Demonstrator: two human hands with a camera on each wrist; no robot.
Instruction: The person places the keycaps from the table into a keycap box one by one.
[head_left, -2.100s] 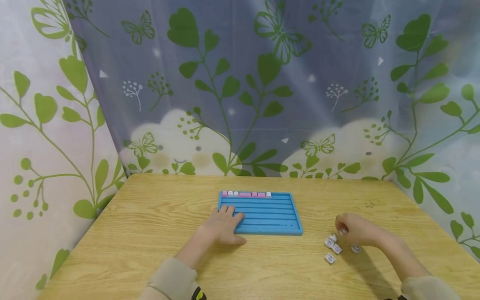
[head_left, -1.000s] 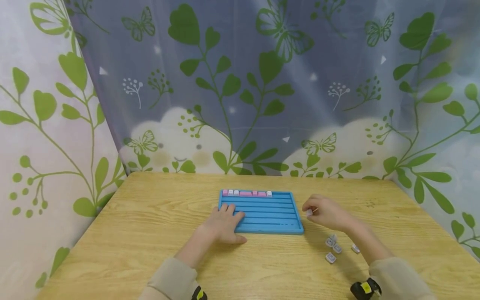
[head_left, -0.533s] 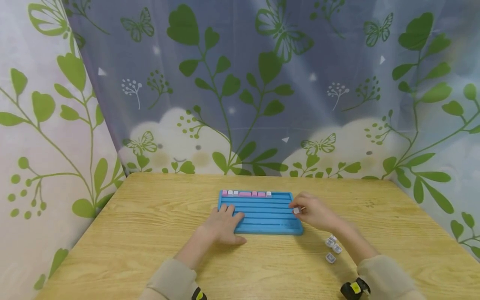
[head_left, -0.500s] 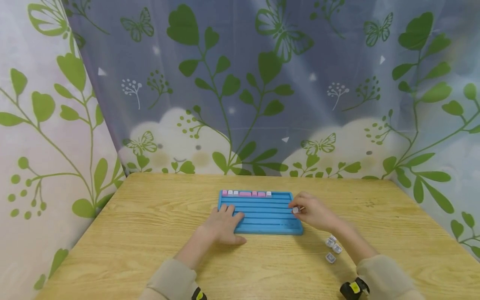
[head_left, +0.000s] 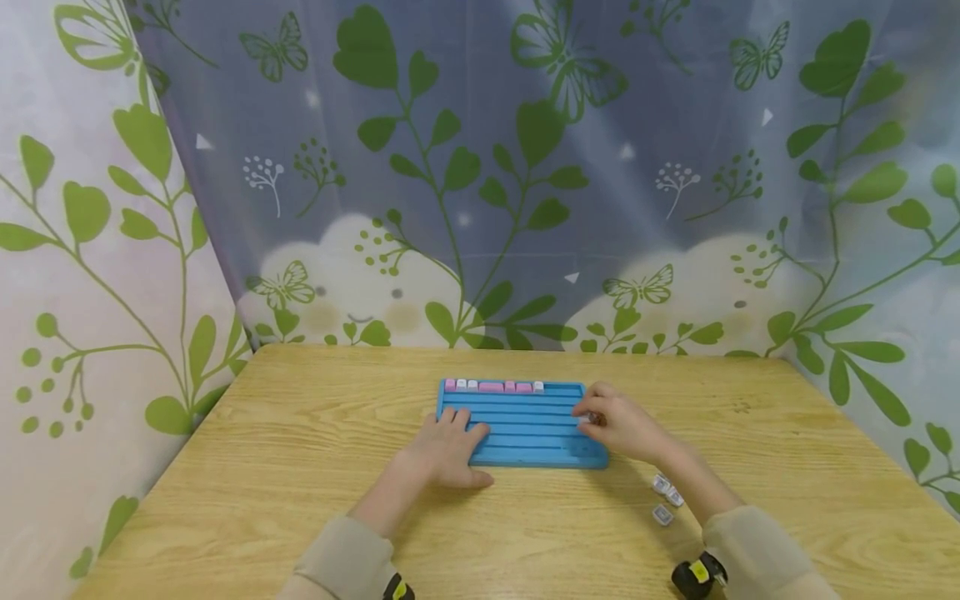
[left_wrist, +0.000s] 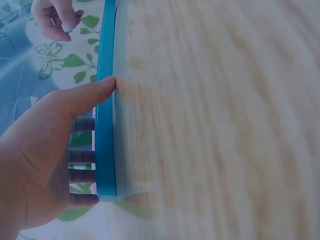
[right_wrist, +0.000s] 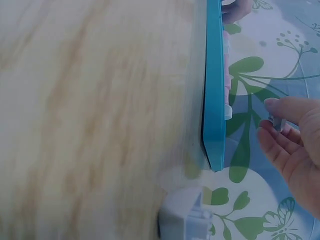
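A blue ridged tray (head_left: 525, 427) lies on the table, with a row of pink and white keycaps (head_left: 491, 387) in its top groove. My left hand (head_left: 447, 450) rests spread over the tray's left side. In the left wrist view, the thumb of that hand (left_wrist: 45, 150) touches the tray's front edge (left_wrist: 106, 150). My right hand (head_left: 622, 423) is over the tray's right edge. It pinches a small whitish keycap (right_wrist: 276, 121) between thumb and fingers, seen in the right wrist view; in the head view the fingers mostly hide it.
Several loose keycaps (head_left: 662, 515) lie on the wooden table (head_left: 300, 433) right of the tray, beside my right forearm. One pale keycap (right_wrist: 185, 215) looms close in the right wrist view. A patterned curtain (head_left: 480, 208) hangs behind the table.
My right hand has taken a keycap from the loose group and carried it left to the tray's right edge, where the keycap has turned in the fingers. The left hand has stayed put.
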